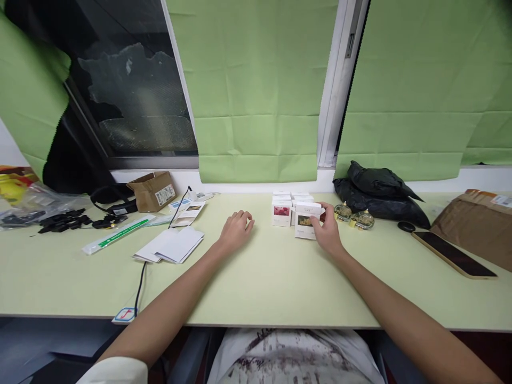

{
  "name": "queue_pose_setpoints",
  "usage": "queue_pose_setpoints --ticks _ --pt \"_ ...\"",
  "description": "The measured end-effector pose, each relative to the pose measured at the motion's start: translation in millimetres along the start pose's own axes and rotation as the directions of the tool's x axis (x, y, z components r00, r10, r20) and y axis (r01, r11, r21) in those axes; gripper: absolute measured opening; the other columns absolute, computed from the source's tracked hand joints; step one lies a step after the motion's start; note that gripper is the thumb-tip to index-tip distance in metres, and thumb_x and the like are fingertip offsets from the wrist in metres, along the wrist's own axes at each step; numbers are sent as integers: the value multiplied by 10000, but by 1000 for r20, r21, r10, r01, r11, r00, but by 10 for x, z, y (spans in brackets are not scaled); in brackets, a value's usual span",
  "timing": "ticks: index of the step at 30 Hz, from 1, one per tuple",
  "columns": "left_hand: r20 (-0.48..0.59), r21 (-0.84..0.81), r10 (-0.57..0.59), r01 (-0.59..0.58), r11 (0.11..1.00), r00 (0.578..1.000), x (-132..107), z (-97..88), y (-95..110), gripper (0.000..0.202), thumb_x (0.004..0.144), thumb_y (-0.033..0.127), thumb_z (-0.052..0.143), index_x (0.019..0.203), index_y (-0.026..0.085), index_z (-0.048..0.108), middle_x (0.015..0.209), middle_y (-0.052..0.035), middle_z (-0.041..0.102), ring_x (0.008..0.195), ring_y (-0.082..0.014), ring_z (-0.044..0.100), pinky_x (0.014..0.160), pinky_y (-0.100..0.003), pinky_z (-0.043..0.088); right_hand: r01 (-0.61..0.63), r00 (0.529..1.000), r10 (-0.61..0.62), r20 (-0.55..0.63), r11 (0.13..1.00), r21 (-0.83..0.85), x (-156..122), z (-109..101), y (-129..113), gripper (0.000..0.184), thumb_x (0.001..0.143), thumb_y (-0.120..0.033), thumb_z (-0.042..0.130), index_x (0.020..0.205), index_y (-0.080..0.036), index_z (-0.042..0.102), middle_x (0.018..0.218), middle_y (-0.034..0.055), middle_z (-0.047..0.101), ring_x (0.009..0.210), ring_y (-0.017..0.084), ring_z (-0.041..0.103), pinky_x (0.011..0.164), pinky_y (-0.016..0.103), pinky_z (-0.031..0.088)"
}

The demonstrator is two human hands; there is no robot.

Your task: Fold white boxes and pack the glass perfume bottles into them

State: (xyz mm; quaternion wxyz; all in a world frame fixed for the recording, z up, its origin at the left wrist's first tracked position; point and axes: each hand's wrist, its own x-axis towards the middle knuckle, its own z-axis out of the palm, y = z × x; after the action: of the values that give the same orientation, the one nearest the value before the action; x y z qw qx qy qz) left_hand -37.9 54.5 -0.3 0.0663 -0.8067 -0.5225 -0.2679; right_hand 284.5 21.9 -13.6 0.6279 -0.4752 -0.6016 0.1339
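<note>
My right hand [328,230] grips a small white box [304,226] by its right side, thumb across the front. A picture of something yellow is printed on that box, which stands upright in front of other boxes. Just left of it is a white box with a pink picture [281,213], at the front of a group of several similar boxes. My left hand [237,230] rests on the table to the left of the group, fingers loosely curled but apart, holding nothing.
Folded white cartons [180,245] lie flat at left beside a black cable [140,288]. Behind them is an open brown cardboard box [154,192]. To the right are gold-and-clear round items [362,219], a black plastic bag [380,197], a phone [454,254] and a brown parcel [476,229].
</note>
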Motion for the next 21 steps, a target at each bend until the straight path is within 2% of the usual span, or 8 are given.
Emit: queue_pose_setpoints --ticks 2,5,8,10,12,15,18,21 --pt "35 95 -39 35 995 999 19 5 -47 271 1068 353 440 1100 206 665 1064 -114 702 1029 -288 631 935 -434 469 -7 1000 7 -18 1000 6 -1 1 15 438 866 -291 605 1287 -226 506 1178 78 645 985 242 632 922 407 515" --pt "33 154 -91 85 984 995 66 -40 -159 280 1059 346 452 1141 195 674 1139 -136 717 1106 -312 631 976 -447 449 -27 1000 27 -9 1000 16 3 4 54 446 844 -278 600 1280 -219 522 1163 75 663 972 236 640 914 398 522" --pt "1 209 -157 153 966 988 118 -163 -366 311 1038 352 477 1210 181 671 1241 -172 698 1197 -360 602 1029 -496 418 -31 1000 31 -2 998 53 15 12 108 418 843 -279 586 1254 -219 539 1150 73 670 983 235 646 926 405 532" --pt "-59 250 -221 229 941 973 127 -256 -542 382 1048 357 426 1273 148 652 1300 -221 667 1262 -403 561 1061 -545 388 -25 1000 25 -8 997 73 21 22 143 410 850 -279 577 1254 -223 536 1164 74 664 1002 235 645 944 417 536" --pt "-137 349 -320 349 870 937 107 -310 -715 433 1050 372 399 1329 140 634 1332 -233 654 1294 -411 549 1081 -551 378 -12 1000 14 -15 997 83 23 34 173 426 854 -276 570 1275 -232 522 1211 78 646 1031 230 638 968 430 538" --pt "-131 455 -488 489 744 863 42 -275 -903 526 1001 371 475 1416 65 576 1424 -301 584 1333 -466 530 1109 -601 342 20 999 -17 -43 997 70 22 39 195 459 867 -278 574 1317 -238 490 1301 93 599 1120 231 617 1010 445 532" --pt "-75 516 -594 541 664 801 -8 -168 -993 639 1003 463 463 1463 26 540 1514 -364 494 1396 -555 463 1156 -735 178 102 988 -101 -117 995 3 21 19 166 467 900 -300 591 1346 -227 471 1294 107 583 1185 249 591 1036 472 515" --pt "-93 537 -649 587 606 755 -13 -107 -1036 733 1011 519 444 1548 19 454 1628 -399 319 1483 -601 341 1158 -773 117 217 945 -238 -222 969 -115 15 -14 75 449 934 -340 623 1340 -219 477 1278 115 564 1188 266 568 1055 507 489"
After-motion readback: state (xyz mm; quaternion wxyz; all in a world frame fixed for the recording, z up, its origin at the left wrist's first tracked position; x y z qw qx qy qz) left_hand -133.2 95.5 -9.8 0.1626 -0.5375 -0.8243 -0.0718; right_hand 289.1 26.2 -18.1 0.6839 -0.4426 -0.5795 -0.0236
